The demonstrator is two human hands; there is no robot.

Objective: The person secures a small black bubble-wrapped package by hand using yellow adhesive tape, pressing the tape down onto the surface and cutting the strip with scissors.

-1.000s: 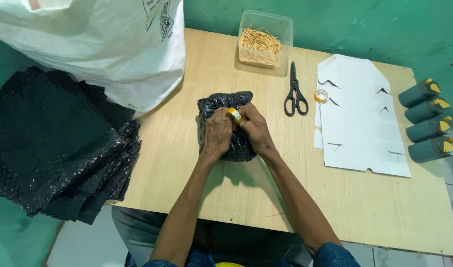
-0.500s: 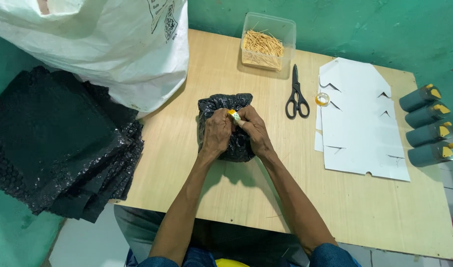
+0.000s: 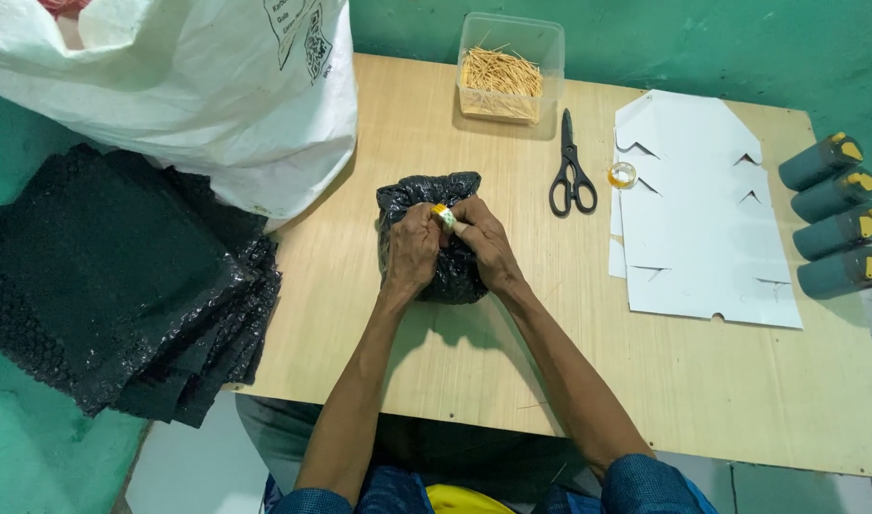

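A bundle wrapped in black bubble wrap [image 3: 434,200] lies in the middle of the wooden table [image 3: 455,371]. My left hand [image 3: 412,249] presses down on its left side and grips the wrap. My right hand [image 3: 485,245] rests on its right side, fingers bent over the wrap. Between my thumbs a small yellow piece of tape [image 3: 444,216] sits on the bundle. The lower half of the bundle is hidden under both hands.
A stack of black bubble wrap sheets [image 3: 112,286] lies at the left, a big white sack [image 3: 179,86] behind it. A clear tub of wooden sticks [image 3: 507,71], black scissors [image 3: 571,171], a small tape roll [image 3: 623,175], white sheets [image 3: 698,214] and several dark wrapped rolls [image 3: 836,214] fill the back and right.
Both hands stay on the bundle, and the fingers shift only slightly around the yellow tape. The bundle has not moved.
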